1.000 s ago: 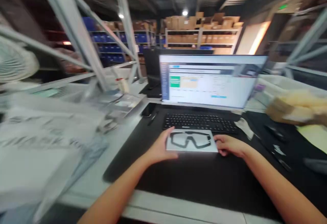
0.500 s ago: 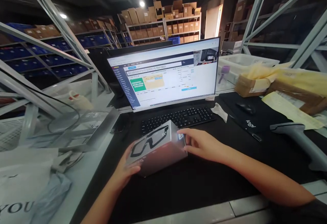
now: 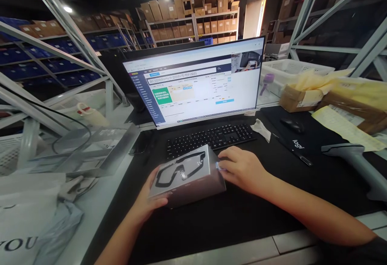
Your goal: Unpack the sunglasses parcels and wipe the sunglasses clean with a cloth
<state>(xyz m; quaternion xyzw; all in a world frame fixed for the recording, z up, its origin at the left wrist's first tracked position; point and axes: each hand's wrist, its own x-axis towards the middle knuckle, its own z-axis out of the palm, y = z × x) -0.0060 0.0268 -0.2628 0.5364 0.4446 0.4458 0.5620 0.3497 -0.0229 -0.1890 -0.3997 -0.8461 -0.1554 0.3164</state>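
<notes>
A small grey box (image 3: pixel 188 176) printed with a black glasses outline rests on the black desk mat (image 3: pixel 242 212) in front of the keyboard (image 3: pixel 211 137). My left hand (image 3: pixel 148 200) grips its left end, with the fingers curled around the lower edge. My right hand (image 3: pixel 242 169) holds its right end, fingers closed against the side. Behind the keyboard the monitor (image 3: pixel 196 81) shows a software page.
A handheld barcode scanner (image 3: pixel 356 162) lies at the right, a mouse (image 3: pixel 292 125) and brown parcels (image 3: pixel 332 95) behind it. White plastic bags (image 3: pixel 27 220) and a clear tray (image 3: pixel 90 148) sit at the left. Metal frame struts stand on both sides, with shelves of cartons behind.
The view swung and steadied. The box turned from lying square before the keyboard to an angled position, and both hands stayed on its ends.
</notes>
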